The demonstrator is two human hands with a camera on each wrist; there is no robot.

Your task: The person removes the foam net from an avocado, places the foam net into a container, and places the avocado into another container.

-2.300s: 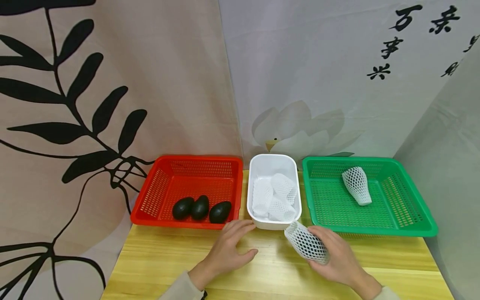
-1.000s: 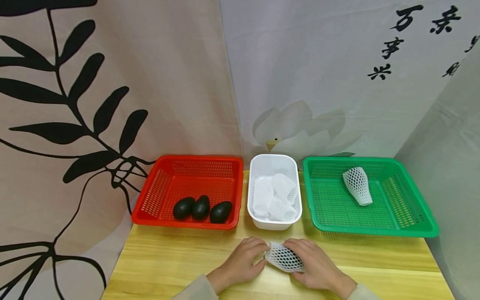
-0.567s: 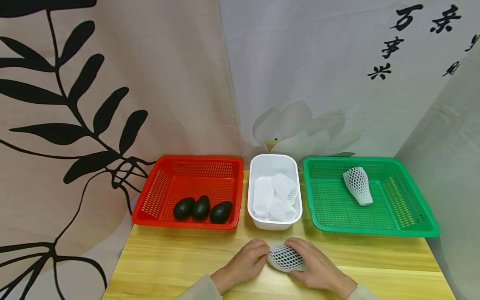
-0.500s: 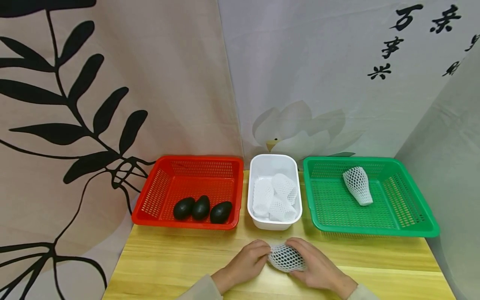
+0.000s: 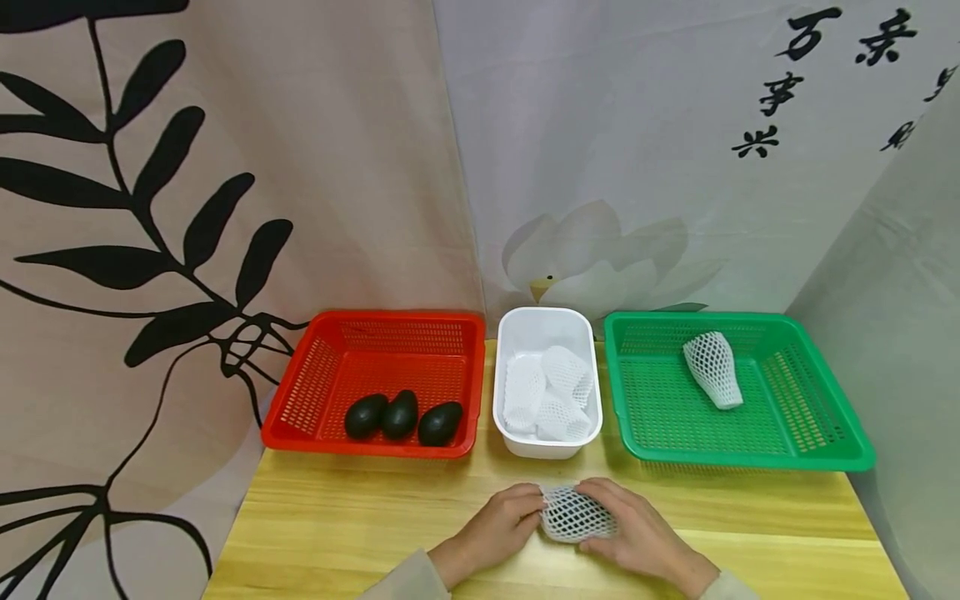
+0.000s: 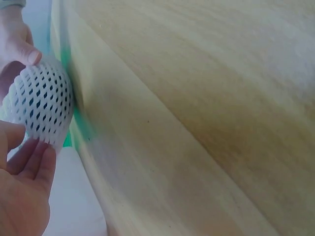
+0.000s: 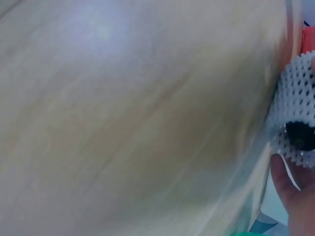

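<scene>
Both hands hold an avocado in a white foam net sleeve (image 5: 576, 514) low over the front of the table. My left hand (image 5: 498, 527) pinches the left end of the net between thumb and fingertips. The right hand (image 5: 637, 533) grips the other end, thumb below and fingers over the top. Dark avocado skin (image 7: 301, 136) shows through the net's opening by the right hand in the right wrist view. Seen from the left wrist, the net (image 6: 42, 98) covers the fruit's visible side, with left fingertips at its narrow end.
Behind the hands stands a white tub (image 5: 547, 450) with several loose foam nets (image 5: 551, 396). Left of it, a red basket (image 5: 405, 333) holds 3 bare avocados (image 5: 401, 415). A green basket (image 5: 652, 433) on the right holds one netted piece (image 5: 712, 367).
My right hand has brought the netted avocado left and nearer the body. My left hand has come from beside the white tub and taken the net's left end. Lately both hands shifted slightly right.
</scene>
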